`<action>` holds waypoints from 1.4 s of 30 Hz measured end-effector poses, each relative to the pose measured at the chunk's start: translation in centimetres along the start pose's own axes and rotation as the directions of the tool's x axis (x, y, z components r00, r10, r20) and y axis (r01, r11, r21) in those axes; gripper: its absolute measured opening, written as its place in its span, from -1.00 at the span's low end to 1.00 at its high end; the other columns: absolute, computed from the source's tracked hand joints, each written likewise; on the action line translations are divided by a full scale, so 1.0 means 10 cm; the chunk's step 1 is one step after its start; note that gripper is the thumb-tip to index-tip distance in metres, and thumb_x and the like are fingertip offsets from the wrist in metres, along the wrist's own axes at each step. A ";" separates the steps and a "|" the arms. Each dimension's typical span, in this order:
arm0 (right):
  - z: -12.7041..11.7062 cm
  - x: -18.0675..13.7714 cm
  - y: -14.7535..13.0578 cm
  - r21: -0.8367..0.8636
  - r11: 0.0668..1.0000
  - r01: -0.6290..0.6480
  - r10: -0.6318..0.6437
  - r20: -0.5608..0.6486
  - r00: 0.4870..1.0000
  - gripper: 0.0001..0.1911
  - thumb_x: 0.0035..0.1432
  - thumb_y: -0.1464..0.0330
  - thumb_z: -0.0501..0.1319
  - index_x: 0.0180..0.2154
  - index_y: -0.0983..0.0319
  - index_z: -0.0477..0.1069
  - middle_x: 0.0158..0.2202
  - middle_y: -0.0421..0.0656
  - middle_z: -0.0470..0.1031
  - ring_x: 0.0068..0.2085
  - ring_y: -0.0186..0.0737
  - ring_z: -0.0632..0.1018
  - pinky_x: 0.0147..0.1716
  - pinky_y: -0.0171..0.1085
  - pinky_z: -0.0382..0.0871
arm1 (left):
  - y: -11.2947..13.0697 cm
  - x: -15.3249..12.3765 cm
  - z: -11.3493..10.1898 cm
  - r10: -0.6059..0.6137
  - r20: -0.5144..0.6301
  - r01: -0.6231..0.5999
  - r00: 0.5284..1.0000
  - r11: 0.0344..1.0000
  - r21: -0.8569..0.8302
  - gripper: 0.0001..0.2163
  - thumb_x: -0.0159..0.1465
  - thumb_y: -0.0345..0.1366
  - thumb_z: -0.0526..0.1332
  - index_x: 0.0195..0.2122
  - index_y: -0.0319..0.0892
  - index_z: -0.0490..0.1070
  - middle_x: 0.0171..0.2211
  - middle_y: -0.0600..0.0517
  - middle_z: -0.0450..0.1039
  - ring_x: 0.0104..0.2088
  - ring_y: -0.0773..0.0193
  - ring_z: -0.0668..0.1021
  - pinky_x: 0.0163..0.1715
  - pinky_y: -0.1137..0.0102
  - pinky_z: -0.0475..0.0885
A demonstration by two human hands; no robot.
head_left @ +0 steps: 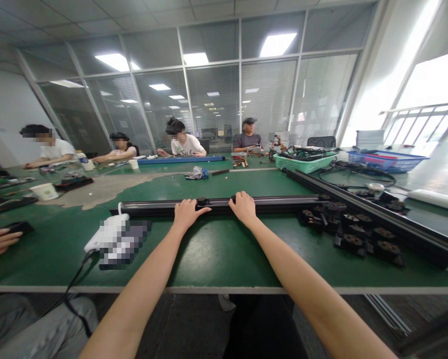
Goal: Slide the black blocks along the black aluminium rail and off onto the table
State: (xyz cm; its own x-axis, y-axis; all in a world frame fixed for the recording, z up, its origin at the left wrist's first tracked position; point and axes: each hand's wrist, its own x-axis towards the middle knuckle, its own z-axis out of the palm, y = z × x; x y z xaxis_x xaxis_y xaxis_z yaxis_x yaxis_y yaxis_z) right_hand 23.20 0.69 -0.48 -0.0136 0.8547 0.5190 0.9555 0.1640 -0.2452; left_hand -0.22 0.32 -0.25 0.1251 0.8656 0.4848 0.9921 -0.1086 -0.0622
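Black bar (220,207) lies under both hands

The bar is on the green desk (216,259), straight ahead of the person. It is long and thin, and it runs from left to right, across the way the two arms reach. Both hands are already on it, so neither one is nearer. The left hand (189,213) is a bit left of the bar's middle, and the right hand (243,207) is a bit right of it, with a gap between them.

The left hand has its fingers over the top and its thumb out toward the right hand. The right hand bends its fingers over the top too. I cannot tell if the hands squeeze tight or just rest there. A small dark knob (202,201) sits on the bar by the left hand.

Near the bar's left end is a white thing (106,234) with a black cord (76,276). Past the right end, a second bar (376,214) slants toward the near right side. Lots of black parts (388,247) lie between the two bars. Another person's hand (1,242) shows at the left edge. Farther back are a green basket (302,163) and a blue basket (391,164).
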 end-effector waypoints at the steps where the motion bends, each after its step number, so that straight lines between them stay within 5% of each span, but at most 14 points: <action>1: 0.00 0.00 0.00 0.001 1.000 -0.009 0.009 -0.009 1.000 -0.68 0.36 0.24 0.05 -0.08 0.31 0.45 -0.05 0.10 0.51 0.00 -0.01 0.51 0.08 -0.10 0.27 | 0.00 0.00 0.01 0.002 -0.004 -0.002 1.000 1.000 0.000 -0.31 0.23 0.40 -0.04 -0.18 -0.16 0.50 -0.09 -0.19 0.55 0.00 -0.08 0.50 -0.08 0.19 0.32; 5: 0.00 -0.01 0.03 0.006 0.999 -0.048 0.048 -0.011 0.999 -0.65 0.34 0.17 0.10 -0.05 0.27 0.45 -0.03 0.10 0.51 0.04 0.03 0.50 0.20 0.01 0.14 | -0.01 0.01 0.03 -0.005 -0.002 0.005 1.000 1.000 -0.003 -0.31 0.23 0.40 -0.04 -0.16 -0.15 0.50 -0.09 -0.20 0.55 0.01 -0.09 0.50 -0.06 0.18 0.32; 42: -0.06 0.03 0.07 0.018 0.998 -0.062 0.061 0.030 0.998 -0.66 0.32 0.22 0.07 -0.08 0.31 0.47 -0.04 0.06 0.55 0.02 0.02 0.51 0.07 -0.10 0.25 | -0.01 0.01 0.02 -0.006 0.004 0.006 1.000 1.000 0.009 -0.31 0.23 0.40 -0.05 -0.16 -0.15 0.50 -0.07 -0.19 0.55 0.01 -0.07 0.50 -0.07 0.19 0.33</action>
State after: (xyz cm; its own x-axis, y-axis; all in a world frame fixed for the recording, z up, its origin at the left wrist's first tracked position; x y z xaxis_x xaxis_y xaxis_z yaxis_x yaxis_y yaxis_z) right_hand 23.99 0.73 -0.01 0.0364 0.8773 0.4785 0.9490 0.1196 -0.2915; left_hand -0.25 0.53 -0.33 0.1188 0.8683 0.4816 0.9929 -0.0990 -0.0665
